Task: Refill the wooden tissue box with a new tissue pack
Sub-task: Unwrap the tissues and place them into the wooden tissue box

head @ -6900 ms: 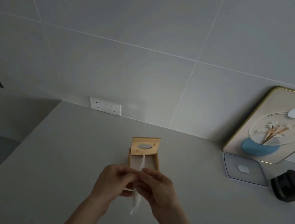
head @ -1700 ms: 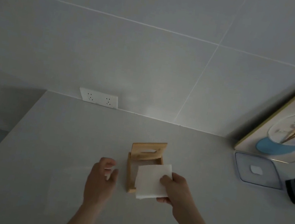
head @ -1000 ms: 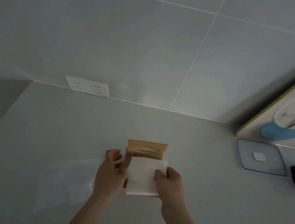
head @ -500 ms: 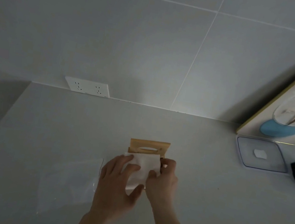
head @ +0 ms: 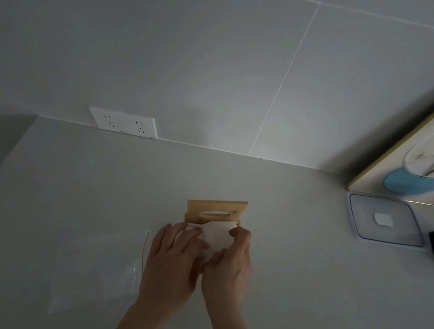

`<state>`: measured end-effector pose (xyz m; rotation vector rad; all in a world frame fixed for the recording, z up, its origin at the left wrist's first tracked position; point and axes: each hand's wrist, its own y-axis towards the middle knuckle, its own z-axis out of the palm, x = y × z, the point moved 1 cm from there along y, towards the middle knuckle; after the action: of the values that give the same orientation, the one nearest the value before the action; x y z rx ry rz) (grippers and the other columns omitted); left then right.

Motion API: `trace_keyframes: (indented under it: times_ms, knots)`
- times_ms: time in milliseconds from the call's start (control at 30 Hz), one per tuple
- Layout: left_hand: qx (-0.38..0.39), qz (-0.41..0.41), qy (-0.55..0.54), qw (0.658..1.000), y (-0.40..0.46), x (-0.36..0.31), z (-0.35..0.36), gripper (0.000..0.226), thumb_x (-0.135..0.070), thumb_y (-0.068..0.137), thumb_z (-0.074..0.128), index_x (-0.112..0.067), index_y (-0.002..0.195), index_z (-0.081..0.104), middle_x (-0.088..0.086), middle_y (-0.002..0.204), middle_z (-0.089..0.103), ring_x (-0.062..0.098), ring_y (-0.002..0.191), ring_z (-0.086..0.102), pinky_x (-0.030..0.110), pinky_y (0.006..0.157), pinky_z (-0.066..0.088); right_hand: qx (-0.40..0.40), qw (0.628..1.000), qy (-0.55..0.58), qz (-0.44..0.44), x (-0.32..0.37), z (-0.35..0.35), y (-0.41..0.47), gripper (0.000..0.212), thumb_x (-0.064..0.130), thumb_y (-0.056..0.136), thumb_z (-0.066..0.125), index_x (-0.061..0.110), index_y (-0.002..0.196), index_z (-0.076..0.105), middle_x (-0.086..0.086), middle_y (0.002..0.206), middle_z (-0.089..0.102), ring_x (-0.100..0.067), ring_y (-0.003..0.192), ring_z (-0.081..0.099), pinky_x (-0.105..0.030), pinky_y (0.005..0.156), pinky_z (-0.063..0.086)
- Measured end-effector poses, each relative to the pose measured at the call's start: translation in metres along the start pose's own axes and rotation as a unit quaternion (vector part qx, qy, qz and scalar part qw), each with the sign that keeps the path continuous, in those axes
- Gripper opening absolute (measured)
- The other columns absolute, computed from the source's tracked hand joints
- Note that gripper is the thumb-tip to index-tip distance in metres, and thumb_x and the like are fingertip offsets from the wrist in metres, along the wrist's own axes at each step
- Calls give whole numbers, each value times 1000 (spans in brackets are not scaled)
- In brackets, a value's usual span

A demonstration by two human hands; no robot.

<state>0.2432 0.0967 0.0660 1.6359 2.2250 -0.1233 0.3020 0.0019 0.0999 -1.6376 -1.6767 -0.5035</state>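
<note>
Stack: soft white tissue stack (head: 216, 235), light and floppy; hold its 2 long edges.
Box: small open wooden tissue box (head: 215, 211), rigid.
Grip: your left hand (head: 174, 262) lies spread flat on it; right hand (head: 231, 265) pinches its edge.

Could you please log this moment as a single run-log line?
left hand: pressing tissue stack | right hand: gripping stack edge | wooden tissue box: lid upright | wrapper: on counter

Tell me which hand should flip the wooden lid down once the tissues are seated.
Probably right. The right hand has fingertips at the tissue stack just below the upright lid; the left hand lies flat, pressing the stack.
</note>
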Motion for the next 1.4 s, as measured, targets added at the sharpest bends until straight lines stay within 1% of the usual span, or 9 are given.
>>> trace_keyframes:
  times_ms: [167,400,567,667,767,933,1067,1200,1400]
  knots:
    - [10,-12,24,1000,1,-6,1,20,-37,87,54,-30,96,71,-12,119,72,26,128,57,48,117,31,41,995,-86,-27,1,7,0,30,20,96,50,11,125,43,-9,121,59,-32,101,66,-34,70,43]
    - [53,-30,47,997,0,-7,6,28,-31,77,72,-32,105,70,-14,123,70,30,138,48,56,119,24,41,977,-190,-93,-6,6,-2,44,11,92,60,12,133,44,-6,142,36,-29,94,70,-37,69,57]
    - [72,-42,54,995,0,-8,11,36,-26,76,72,-32,111,69,-15,124,69,32,142,44,58,119,19,55,956,-259,-127,-17,9,1,34,2,79,71,9,111,63,-10,131,57,-27,98,69,-34,61,60]
    - [86,-37,53,994,0,-9,13,32,-34,75,75,-35,107,70,-16,122,71,33,143,45,59,118,20,58,940,-307,-137,-21,14,0,33,8,77,75,9,110,68,-15,129,64,-28,109,65,-34,79,62]
    - [99,-32,53,993,0,-9,14,35,-37,74,78,-38,109,70,-17,125,70,32,143,46,58,117,18,66,924,-344,-155,-22,16,-1,27,13,83,68,12,110,68,-19,137,59,-32,124,53,-39,99,54]
    - [102,-26,55,993,1,-9,14,37,-33,74,79,-37,111,72,-16,128,69,32,143,46,58,118,16,30,920,-353,-169,-21,8,-3,20,17,80,69,14,100,71,-23,145,52,-39,126,46,-48,99,47]
    - [98,-20,72,992,4,-10,15,38,-30,73,82,-35,110,73,-16,130,69,31,143,39,59,116,17,27,918,-298,-262,-22,-3,-4,29,17,85,50,15,101,73,-6,107,69,-31,103,62,-40,92,50]
    - [110,-32,65,991,6,-7,13,35,-19,71,80,-39,97,71,-17,131,68,31,144,41,58,118,14,74,909,-336,-233,-32,-6,-1,31,30,89,41,22,98,70,2,96,70,-22,108,63,-54,119,29]
    - [71,-59,65,994,5,-14,3,27,-14,64,84,-30,81,72,-15,92,75,33,127,62,51,115,21,128,896,-363,-220,-35,-4,-9,46,43,96,27,22,100,68,0,101,69,-23,109,63,-70,118,11]
